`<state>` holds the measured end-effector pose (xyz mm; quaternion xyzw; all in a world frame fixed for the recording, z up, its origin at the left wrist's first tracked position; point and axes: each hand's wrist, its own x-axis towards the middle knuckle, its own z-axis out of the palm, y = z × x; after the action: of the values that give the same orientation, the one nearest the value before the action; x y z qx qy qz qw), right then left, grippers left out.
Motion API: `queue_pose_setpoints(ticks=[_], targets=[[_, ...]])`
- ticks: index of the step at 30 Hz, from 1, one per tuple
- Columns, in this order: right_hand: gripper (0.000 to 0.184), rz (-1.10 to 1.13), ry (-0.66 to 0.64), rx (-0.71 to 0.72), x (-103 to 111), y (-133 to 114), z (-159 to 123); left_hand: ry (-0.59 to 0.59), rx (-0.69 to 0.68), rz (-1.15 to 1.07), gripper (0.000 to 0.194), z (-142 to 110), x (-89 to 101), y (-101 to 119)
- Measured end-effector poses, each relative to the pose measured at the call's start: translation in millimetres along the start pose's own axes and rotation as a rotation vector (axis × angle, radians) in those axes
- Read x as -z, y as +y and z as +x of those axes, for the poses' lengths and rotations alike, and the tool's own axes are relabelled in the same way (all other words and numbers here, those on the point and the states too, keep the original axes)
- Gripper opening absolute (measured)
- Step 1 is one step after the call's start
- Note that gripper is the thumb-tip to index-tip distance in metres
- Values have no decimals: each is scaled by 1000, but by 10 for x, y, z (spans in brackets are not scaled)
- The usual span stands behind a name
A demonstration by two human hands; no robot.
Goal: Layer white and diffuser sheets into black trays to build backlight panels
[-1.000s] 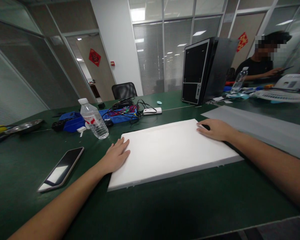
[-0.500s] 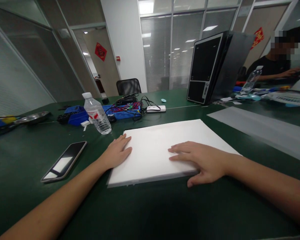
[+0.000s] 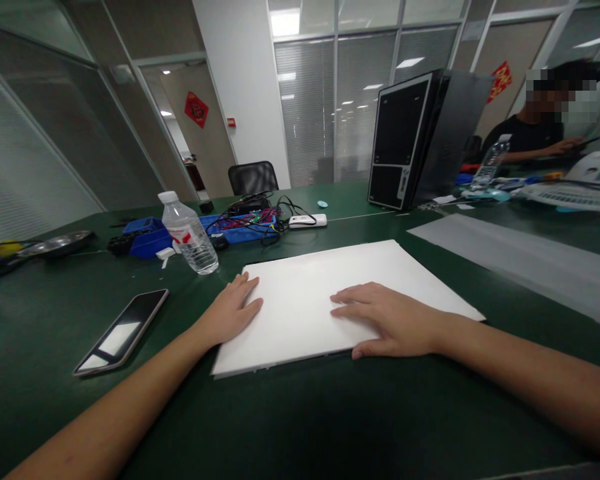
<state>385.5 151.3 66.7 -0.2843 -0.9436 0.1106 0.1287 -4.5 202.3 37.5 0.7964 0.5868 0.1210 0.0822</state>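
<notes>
A flat white sheet or stack of paper (image 3: 300, 293) lies on the green table in front of me; its thickness is hard to judge. My left hand (image 3: 231, 311) rests on its left edge, fingers stretched out and thumb apart. Over the near right part of the white sheet lies my right hand (image 3: 387, 320), fingers spread and the thumb by the near edge. Neither hand grips anything. A smartphone (image 3: 123, 333) lies left of my left forearm, and a plastic water bottle (image 3: 189, 233) stands just beyond my left hand.
Behind the sheet are a blue tray (image 3: 240, 230) with tangled wires and a white power bank-like box (image 3: 307, 221). A black computer tower (image 3: 425, 140) stands at the back right. A translucent sheet (image 3: 520, 267) lies at right. A person (image 3: 525, 137) sits beyond it.
My right thumb has moved up and inward to the near edge of the white sheet. My left hand stays in place on it. The view has shifted slightly.
</notes>
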Motion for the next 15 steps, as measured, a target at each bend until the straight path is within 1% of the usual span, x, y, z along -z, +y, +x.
queue_pose_setpoints(ticks=[5,7,9,10,11,12,13,15], targets=[[70,7,31,-92,-70,-153,25,-3,-9,-20,82,-45,14,59],[67,23,31,-104,-85,-187,40,-17,-11,-19,83,-88,60,90],[61,28,65,-100,-66,-149,57,-47,-66,12,84,-142,142,129],[57,12,111,-106,-38,-88,60,-70,-141,40,83,-170,194,152],[52,-24,178,-123,5,8,54,-126,-255,61,85,-196,249,178],[48,-82,260,-156,61,142,33,-204,-369,64,91,-219,305,204],[45,-159,348,-206,127,311,-9,-283,-460,54,100,-238,357,231],[43,-358,479,-344,275,738,-175,-356,-551,31,113,-265,439,286]])
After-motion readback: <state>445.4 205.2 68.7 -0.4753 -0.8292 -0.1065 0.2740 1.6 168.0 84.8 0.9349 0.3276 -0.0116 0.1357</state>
